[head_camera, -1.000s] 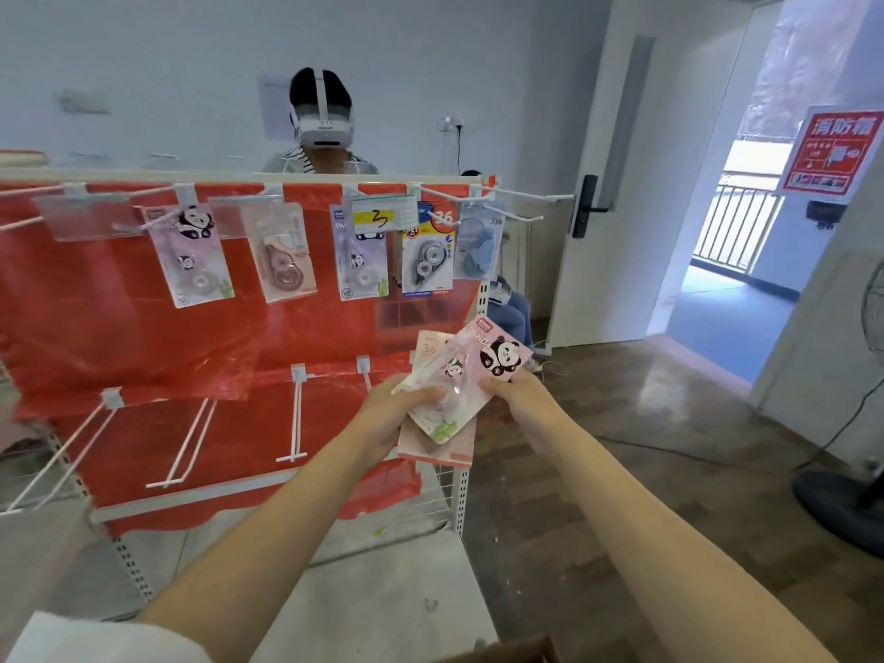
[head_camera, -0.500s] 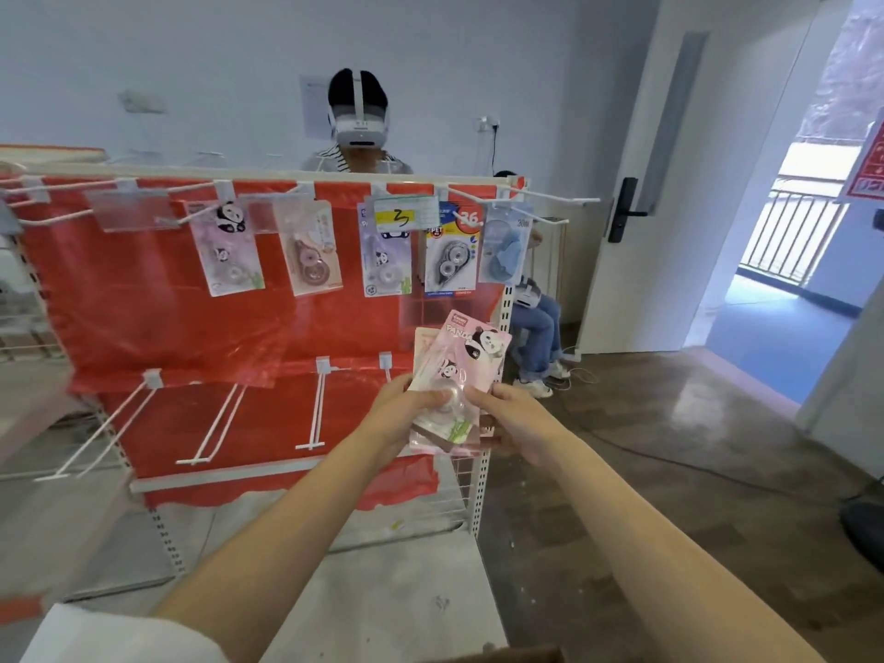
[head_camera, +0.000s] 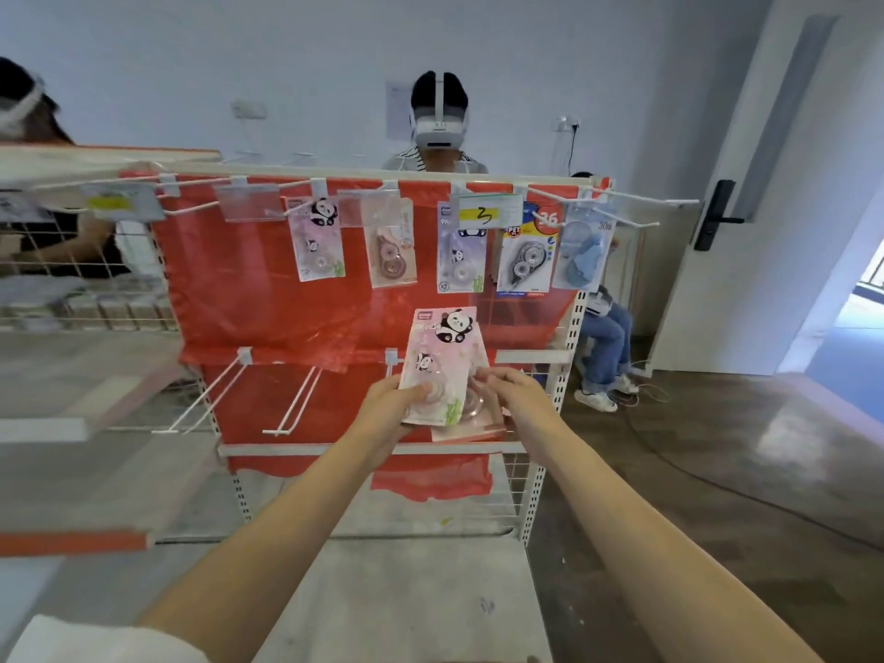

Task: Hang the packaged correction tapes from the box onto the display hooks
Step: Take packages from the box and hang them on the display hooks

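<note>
A person's left hand [head_camera: 397, 404] grips the lower half of a pink panda-printed correction tape pack [head_camera: 442, 363], thumb curled over its clear blister, holding it upright in front of a red-backed display rack [head_camera: 248, 279]. The right hand [head_camera: 514, 399] pinches a second pack [head_camera: 471, 425] tucked just behind and below the first, its fingers curled round the right edge. The front pack's long axis runs nearly vertical, its hanging end uppermost and leaning slightly right.

What the next move appears to turn on: the pack sits between the two rows of hooks. Bare lower hooks [head_camera: 296, 399] jut toward the camera just left of the left hand, which is the nearer one to them, while the upper row [head_camera: 330, 189] already carries five hanging packs [head_camera: 461, 256] (one per hook, by the look of it), with at least one bare hook at its right end. Whether the hole in the card is lined up with any hook cannot be told.

Below lies a pale grey shelf base [head_camera: 406, 595]. Behind the rack stands a person wearing a white headset [head_camera: 437, 126], before a white wall; a door [head_camera: 746, 184] and dark wood floor [head_camera: 717, 471] lie to the right. The box is not in view.
</note>
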Demonstrator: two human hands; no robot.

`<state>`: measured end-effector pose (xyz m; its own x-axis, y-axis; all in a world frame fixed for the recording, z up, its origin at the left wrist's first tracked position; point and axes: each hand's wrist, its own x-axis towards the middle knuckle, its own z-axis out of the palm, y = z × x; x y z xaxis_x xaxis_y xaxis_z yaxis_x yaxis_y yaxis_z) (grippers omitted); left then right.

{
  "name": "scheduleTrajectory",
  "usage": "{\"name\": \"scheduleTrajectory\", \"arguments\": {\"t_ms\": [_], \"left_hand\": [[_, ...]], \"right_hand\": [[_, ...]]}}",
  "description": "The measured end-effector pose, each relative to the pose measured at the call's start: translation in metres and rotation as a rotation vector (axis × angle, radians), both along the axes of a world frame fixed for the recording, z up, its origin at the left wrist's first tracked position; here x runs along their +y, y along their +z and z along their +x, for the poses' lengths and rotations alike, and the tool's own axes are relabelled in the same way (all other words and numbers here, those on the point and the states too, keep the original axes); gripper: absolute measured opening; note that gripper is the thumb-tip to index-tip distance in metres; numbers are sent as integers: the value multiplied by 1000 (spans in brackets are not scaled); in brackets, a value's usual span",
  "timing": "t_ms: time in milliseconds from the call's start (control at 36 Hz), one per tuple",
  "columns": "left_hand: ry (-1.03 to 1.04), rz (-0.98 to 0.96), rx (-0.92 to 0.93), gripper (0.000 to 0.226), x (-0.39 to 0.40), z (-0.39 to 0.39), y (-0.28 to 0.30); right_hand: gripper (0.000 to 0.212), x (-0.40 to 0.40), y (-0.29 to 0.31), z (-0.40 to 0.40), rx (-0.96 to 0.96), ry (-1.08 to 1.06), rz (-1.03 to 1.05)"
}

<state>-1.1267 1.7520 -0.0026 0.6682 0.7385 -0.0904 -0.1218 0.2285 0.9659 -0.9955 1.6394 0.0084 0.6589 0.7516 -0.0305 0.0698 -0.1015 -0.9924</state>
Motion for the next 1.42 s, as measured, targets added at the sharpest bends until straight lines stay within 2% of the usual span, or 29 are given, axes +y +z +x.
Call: {"name": "scheduleTrajectory", "arguments": {"t_ms": [167, 306, 417, 556, 611, 722, 778, 917, 1028, 1111, 1306, 1417], "left_hand": [[96, -55, -81, 19, 32, -17, 6], [139, -120, -90, 18, 73, -48, 9], [81, -141, -88, 30, 101, -67, 8], [-48, -107, -79, 25, 114, -68, 9], [-60, -69, -59, 18, 119, -70, 11], [-82, -40, -70, 16, 136, -75, 14], [-110, -28, -80, 15, 145, -77, 17], [-128, 26, -129, 7, 163, -81, 27], [-124, 38, -163, 9, 173, -84, 31], [-125, 9, -197, 10, 180, -88, 32], [-167, 17, -218, 7, 187, -92, 35], [-169, 31, -237, 8, 191, -93, 39]], "right_hand": [[33, 29, 7, -11, -39, -92, 79], [25, 60, 5, -22, -43, -189, 96], [30, 84, 3, -39, -49, -185, 83], [33, 115, 2, -66, -85, -193, 83], [29, 125, 7, -75, -99, -195, 89], [8, 138, 22, -87, -92, -204, 163], [14, 142, 27, -93, -78, -171, 215], [40, 150, 34, -100, -323, -145, 217], [41, 150, 45, -105, -505, -218, 168], [39, 148, 52, -106, -570, -299, 187], [38, 146, 66, -96, -477, -380, 169], [34, 145, 72, -98, -437, -356, 150]]}}
